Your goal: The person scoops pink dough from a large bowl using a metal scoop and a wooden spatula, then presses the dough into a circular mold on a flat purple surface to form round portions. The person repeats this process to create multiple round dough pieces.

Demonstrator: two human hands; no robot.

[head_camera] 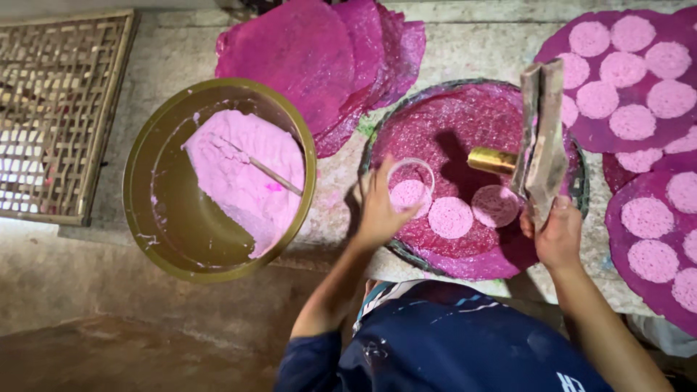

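My left hand (379, 210) holds a clear round ring mould (411, 178) down on a magenta sheet (465, 123) that lies over a round tray; pink paste fills the ring. Two pink paste discs (450, 217) lie next to it on the same sheet. My right hand (557, 234) grips a worn wooden press tool (543, 141) with a brass cylinder (491, 160), held upright over the sheet's right side.
An olive bowl (145, 181) at the left holds pink paste (247, 174) and a stick. Bare magenta sheets (319, 51) are stacked behind. Sheets covered with several pink discs (624, 72) lie at the right. A woven bamboo mat (58, 109) lies at far left.
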